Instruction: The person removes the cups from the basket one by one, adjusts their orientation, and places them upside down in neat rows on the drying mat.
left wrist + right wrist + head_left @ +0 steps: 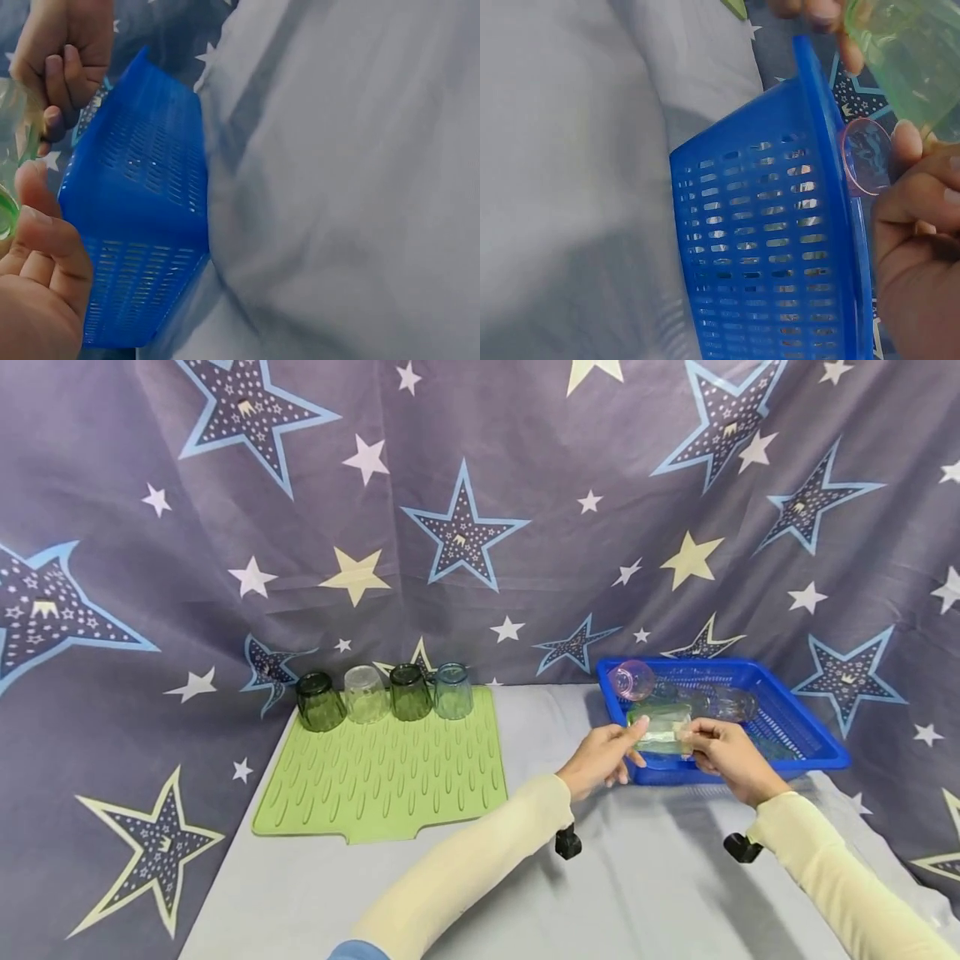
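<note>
A clear green drinking glass (662, 727) is held on its side over the front left of a blue plastic basket (813, 763). At its left end, my left hand (598, 758) grips it with the thumb on top. My right hand (727, 758) pinches the opposite end between thumb and fingers. The right wrist view shows the green glass (915, 67) tilted above the basket's rim, fingers at both ends. Inside the basket, a pink glass (632, 680) leans in the back left corner and a clear glass (731, 703) lies on its side.
A light green ridged drying mat (375, 777) lies left on the grey cloth-covered table (600, 893). Several tinted glasses stand upside down along its back edge, among them a dark green glass (320, 703) and a blue glass (453, 693). A star-patterned curtain (480, 610) hangs behind.
</note>
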Available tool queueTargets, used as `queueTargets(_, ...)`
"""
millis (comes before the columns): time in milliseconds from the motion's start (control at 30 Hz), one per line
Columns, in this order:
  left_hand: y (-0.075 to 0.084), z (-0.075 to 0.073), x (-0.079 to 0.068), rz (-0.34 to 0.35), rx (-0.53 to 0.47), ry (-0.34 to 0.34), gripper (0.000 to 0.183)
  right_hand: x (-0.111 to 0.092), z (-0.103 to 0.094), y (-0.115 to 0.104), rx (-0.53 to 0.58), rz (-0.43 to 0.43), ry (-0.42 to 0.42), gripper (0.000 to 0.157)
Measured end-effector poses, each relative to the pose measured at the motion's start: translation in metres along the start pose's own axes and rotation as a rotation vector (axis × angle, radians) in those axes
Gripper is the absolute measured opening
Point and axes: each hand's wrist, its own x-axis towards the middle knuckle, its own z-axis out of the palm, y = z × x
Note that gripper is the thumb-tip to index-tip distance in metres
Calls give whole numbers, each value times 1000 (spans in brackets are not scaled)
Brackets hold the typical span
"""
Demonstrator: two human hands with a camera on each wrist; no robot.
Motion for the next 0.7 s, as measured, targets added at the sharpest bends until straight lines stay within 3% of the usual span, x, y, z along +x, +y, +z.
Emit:
queueTargets(167,0,-7,-4,17,-72,35,50,2,11,3,-2,-15,-22,27)
queueTargets(367,3,-20,-4,59,-91,78,51,1,16,6,-42,-7,-21,45)
queueTargets(500,4,-35,-5,82,-67,107,55,0,20,4,-202,-24,-32,47)
queueTargets(700,5,-58,-11,89,39,133,55,0,29,0,-501,-128,-31,39)
